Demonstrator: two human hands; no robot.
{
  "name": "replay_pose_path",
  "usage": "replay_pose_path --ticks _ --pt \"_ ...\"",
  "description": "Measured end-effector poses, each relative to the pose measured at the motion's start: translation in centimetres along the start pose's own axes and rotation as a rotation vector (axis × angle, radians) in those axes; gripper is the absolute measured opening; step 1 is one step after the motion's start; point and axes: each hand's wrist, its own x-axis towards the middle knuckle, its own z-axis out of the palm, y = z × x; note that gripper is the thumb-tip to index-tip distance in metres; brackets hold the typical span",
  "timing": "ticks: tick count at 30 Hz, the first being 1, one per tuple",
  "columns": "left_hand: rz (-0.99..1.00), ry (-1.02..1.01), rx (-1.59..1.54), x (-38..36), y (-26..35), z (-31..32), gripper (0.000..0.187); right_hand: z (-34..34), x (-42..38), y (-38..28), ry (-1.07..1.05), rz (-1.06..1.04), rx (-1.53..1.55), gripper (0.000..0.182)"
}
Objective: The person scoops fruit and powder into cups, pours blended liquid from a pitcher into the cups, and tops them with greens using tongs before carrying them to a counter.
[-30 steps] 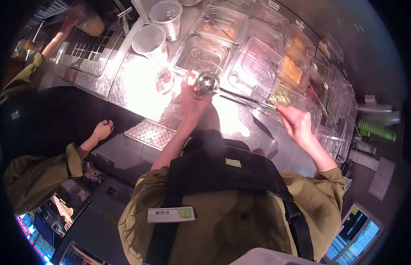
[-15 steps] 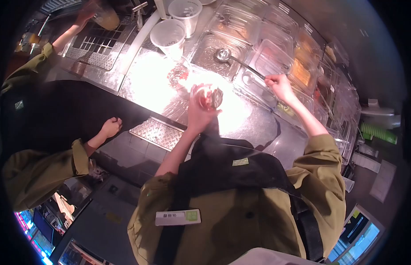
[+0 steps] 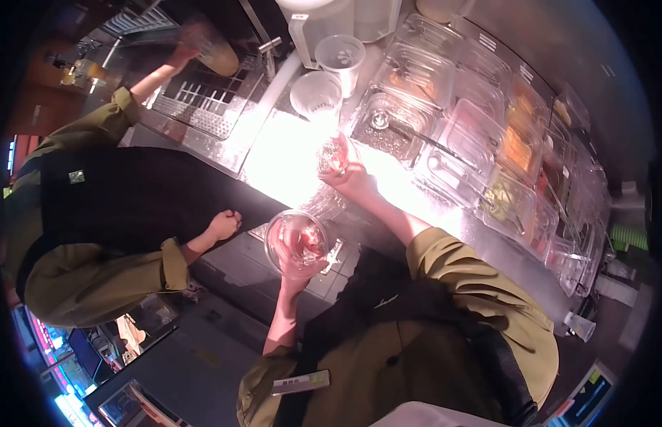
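Observation:
My left hand (image 3: 300,267) is wrapped round a clear cup (image 3: 294,226) with red pieces near its bottom. It holds this cup close to my body, off the counter's front edge. Over the brightly lit counter, my right hand (image 3: 354,178) has its fingers round a second clear cup (image 3: 332,155) with red and speckled contents. Glare hides whether that cup touches the counter. The ladle (image 3: 380,119) rests in a container of dark contents (image 3: 395,142), its handle leaning out to the right.
Two translucent measuring cups (image 3: 315,96) (image 3: 339,53) stand behind my right hand. To the right are several clear topping containers (image 3: 519,142). A co-worker (image 3: 124,192) stands at my left, one hand holding a cup (image 3: 218,58) near the drain grate (image 3: 203,103).
My right hand has let go of the ladle and taken hold of the second cup. My left hand has brought its cup back toward my body. The view has shifted.

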Motion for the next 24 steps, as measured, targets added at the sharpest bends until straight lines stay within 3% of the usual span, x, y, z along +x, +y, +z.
replay_pose_path --ticks 1,4,7,10,11,13,14,17,18,20,24 --pt "0.005 -0.043 0.064 0.2 0.2 -0.1 0.097 -0.1 0.0 0.0 -0.032 0.045 0.074 0.094" --pt "-0.139 -0.199 -0.099 0.6 1.9 1.2 0.092 4.6 -3.3 0.3 0.504 -0.075 0.354 0.09" --pt "-0.131 -0.523 -0.121 1.2 2.7 3.4 0.093 3.7 -12.5 0.3 0.584 -0.432 0.443 0.091" --pt "0.0 -1.02 0.086 3.2 2.1 7.0 0.093 2.8 -21.6 1.1 0.811 -0.408 -0.012 0.09" --pt "0.015 -1.07 0.127 3.5 2.0 8.5 0.093 2.4 -24.1 1.8 0.857 -0.342 -0.165 0.087" --pt "0.04 -1.225 0.152 3.7 2.4 14.1 0.092 2.0 -30.7 3.4 0.954 -0.212 -0.183 0.082" --pt "0.045 -1.249 0.132 3.3 2.0 17.1 0.09 1.8 -33.6 4.0 1.003 -0.18 -0.036 0.08" --pt "0.005 -1.262 0.049 -0.4 0.0 26.6 0.085 1.2 -43.4 7.5 1.11 -0.111 -0.299 0.075" --pt "-0.012 -1.236 0.021 -2.3 -0.9 29.6 0.083 3.0 -45.2 12.3 1.226 -0.101 0.026 0.077" --pt "-0.032 -1.145 -0.009 -6.5 -2.9 35.1 0.079 3.5 -51.7 16.4 1.281 0.095 -0.155 0.08" --pt "-0.062 -0.819 -0.027 -14.6 -5.6 42.8 0.072 1.7 -60.8 21.7 1.259 0.086 -0.301 0.08"
